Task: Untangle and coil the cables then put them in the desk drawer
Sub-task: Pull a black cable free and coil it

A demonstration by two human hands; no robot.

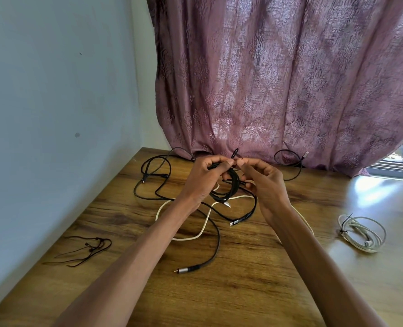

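Wooden desk (243, 267) before a mauve curtain (278, 79); my left hand (202, 178) grips a black coil (228, 190), my right hand (264, 182) pinches its tie; one white coil (363, 232) lies tied at right; the tangled cables (205, 220) beneath await, drawer unseen.

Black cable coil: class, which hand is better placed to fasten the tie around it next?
Probably the right hand: its fingertips pinch the thin tie at the top of the black cable coil, while the left hand has its grip around the coil, steadying it.
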